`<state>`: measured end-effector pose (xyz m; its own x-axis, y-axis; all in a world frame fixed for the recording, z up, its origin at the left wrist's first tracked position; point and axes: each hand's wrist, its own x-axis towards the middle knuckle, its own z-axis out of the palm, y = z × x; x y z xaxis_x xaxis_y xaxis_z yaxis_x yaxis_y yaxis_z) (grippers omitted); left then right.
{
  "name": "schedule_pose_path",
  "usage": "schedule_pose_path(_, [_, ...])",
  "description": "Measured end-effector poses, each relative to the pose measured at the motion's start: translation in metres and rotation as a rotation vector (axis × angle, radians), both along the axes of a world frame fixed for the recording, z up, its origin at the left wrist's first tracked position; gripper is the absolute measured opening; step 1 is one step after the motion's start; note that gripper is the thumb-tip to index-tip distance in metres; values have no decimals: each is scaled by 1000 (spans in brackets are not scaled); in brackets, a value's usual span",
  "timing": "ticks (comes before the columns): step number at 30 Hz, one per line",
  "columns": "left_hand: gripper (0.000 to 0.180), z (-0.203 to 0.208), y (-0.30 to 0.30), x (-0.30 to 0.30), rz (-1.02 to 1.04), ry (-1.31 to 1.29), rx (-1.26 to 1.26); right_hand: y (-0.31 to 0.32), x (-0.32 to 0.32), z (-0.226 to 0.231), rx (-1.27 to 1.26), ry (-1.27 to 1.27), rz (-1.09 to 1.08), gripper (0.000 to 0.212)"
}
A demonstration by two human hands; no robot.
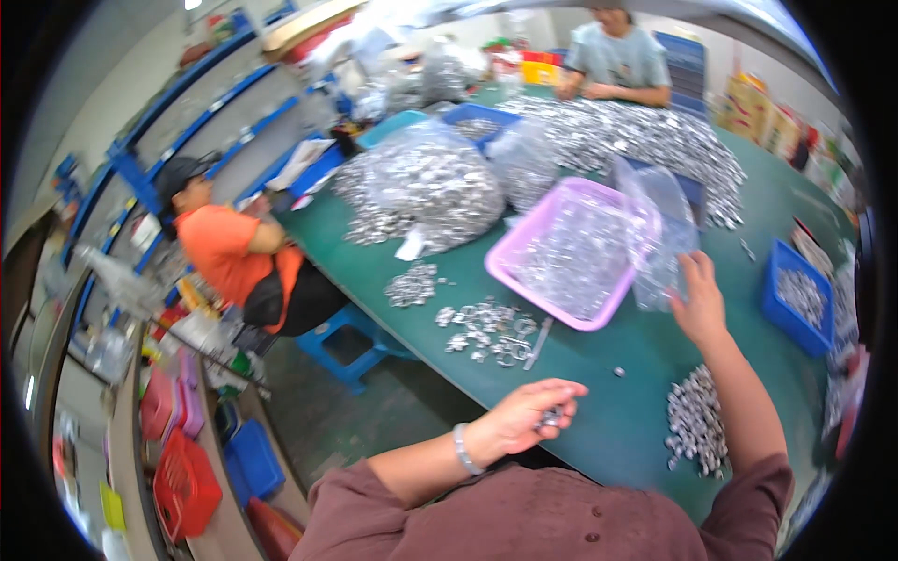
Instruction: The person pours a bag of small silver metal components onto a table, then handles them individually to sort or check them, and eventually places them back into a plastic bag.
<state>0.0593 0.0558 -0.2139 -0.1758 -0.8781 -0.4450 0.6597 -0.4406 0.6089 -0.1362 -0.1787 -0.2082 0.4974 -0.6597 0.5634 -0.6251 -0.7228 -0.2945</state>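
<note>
Over green tabletop point(585, 439), hands point(700, 301) on metal pieces point(553, 417), clear bag point(670, 229) — package point(746, 101) print blurred

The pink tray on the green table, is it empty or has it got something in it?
Not empty: the pink tray holds crinkled clear plastic; whether that plastic contains anything, I cannot tell.

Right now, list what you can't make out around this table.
All in the head view:
Left hand: its own curl partly hides the small metal pieces it holds.
Right hand: blur obscures whether it grips the clear bag.
Pink tray: clear plastic contents too blurred to tell apart.
Far person: top of head cut off by the upper edge.
</note>
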Motion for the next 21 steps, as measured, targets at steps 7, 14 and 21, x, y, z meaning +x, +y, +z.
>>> schedule_pose_path(7, [21,-17,-9,-13,-67,62,-5,-4,9,-1,1,-131,101,38])
schedule_pose_path(14, [21,-15,-23,-24,-134,11,4,6,10,10,110,-134,85,37])
schedule_pose_path(21, [19,-8,-53,-36,-183,-32,-30,2,12,3,-2,-184,154,39])
